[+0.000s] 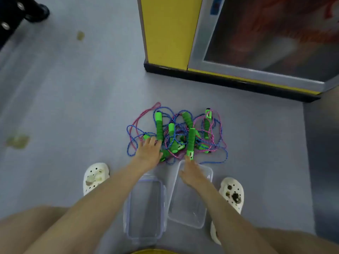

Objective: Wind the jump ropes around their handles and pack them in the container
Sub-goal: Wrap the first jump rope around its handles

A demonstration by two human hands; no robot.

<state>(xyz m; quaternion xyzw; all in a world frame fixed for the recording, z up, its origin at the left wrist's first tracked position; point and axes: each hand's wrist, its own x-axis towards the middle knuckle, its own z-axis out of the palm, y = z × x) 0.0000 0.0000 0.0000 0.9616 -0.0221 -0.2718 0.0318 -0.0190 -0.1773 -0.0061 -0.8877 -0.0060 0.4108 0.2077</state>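
A tangled pile of jump ropes (pixel 176 136), green foam handles on blue and pink cords, lies on the grey floor (pixel 73 99) just beyond a clear rectangular plastic container (pixel 187 213). The left hand (pixel 149 150) rests flat on the pile, fingers straight. The right hand (pixel 192 172), held apart over the container, touches one handle's end; I cannot tell whether it grips.

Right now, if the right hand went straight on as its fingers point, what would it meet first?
Likely the near end of the green handle just ahead of the right hand; they may already touch, depth unclear.
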